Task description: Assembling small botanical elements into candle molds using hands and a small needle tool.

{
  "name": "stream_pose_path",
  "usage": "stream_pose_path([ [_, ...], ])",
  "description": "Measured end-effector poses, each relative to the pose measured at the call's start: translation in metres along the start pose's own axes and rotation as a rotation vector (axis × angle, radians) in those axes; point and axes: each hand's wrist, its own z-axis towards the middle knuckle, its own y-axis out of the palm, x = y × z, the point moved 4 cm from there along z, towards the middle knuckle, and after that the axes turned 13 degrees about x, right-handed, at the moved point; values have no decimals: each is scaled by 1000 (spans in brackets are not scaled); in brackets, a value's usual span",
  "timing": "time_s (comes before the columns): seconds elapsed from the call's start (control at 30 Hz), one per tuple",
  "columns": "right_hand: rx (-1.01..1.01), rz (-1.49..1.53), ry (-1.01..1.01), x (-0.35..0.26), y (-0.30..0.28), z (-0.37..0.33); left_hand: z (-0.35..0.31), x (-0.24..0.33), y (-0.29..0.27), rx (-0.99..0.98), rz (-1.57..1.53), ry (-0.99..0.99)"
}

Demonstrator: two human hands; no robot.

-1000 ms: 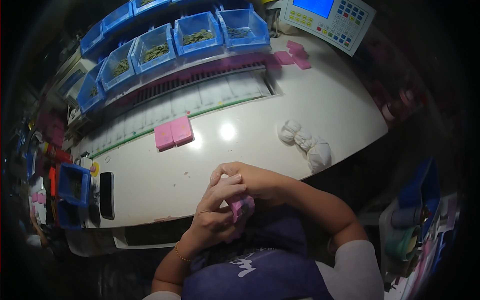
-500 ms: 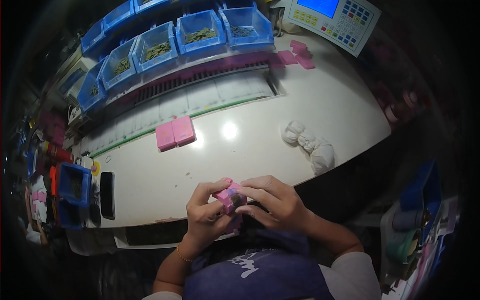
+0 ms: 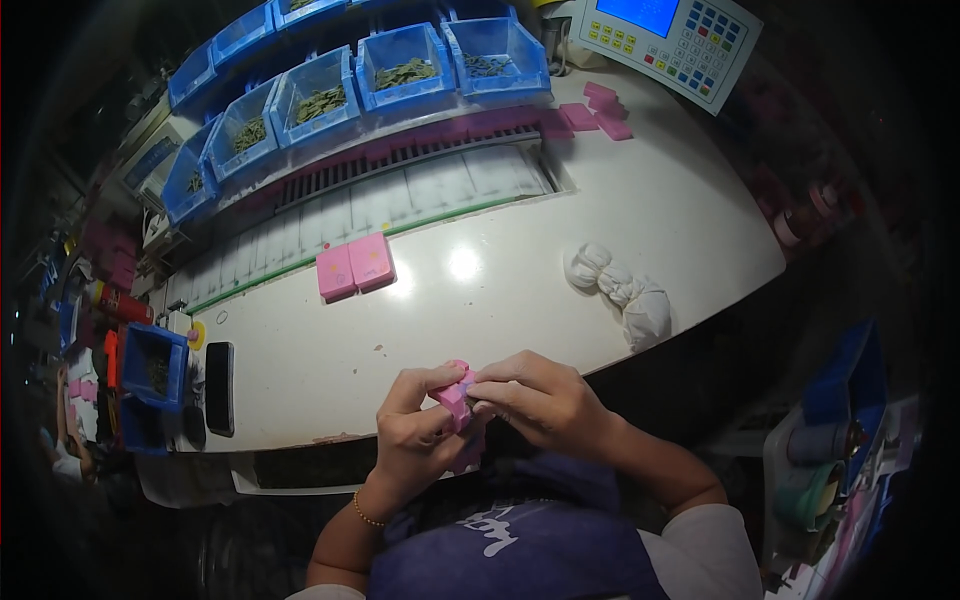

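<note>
My left hand [image 3: 415, 420] is closed round a pink rubber mould [image 3: 457, 397] just off the table's near edge, thumb on top. The mould is bent, with a purplish patch and a small dark greenish spot at its right side. My right hand [image 3: 545, 398] pinches at that right side, fingers and thumb drawn together. What lies between these fingertips is mostly hidden. More pink shows below my left hand. Two pink blocks [image 3: 355, 267] lie side by side on the white table [image 3: 480, 330] farther out.
Blue bins [image 3: 400, 75] holding flat greenish pieces stand along the back. A white cloth bundle [image 3: 620, 290] lies to the right, a phone [image 3: 220, 388] and another blue bin [image 3: 155, 365] to the left. A keypad panel [image 3: 670, 45] and several pink blocks [image 3: 600, 112] are at the back right.
My right fingers have closed together and moved in on the mould's right side, covering more of the greenish spot. My left hand keeps its hold. The view has shifted slightly.
</note>
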Motion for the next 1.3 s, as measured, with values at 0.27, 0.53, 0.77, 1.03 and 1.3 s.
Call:
stream_pose_path([
  [0.27, 218, -20, 16, -8, 6, 2, -7, -16, -21, 27, -70, -221],
  [0.53, -41, 119, -69, -29, 68, -39, -18, -29, -71, 177, 39, -350],
  [0.77, 49, 171, 27, -27, 70, -4, -27, -32, -91, 246, 26, -419],
  [1.03, -151, 326, 19, -42, 91, -6, -29, -40, -109, 320, 63, -442],
  [1.3, 3, 140, -37, -37, 106, 25, -36, -42, -114, 303, 84, -422],
])
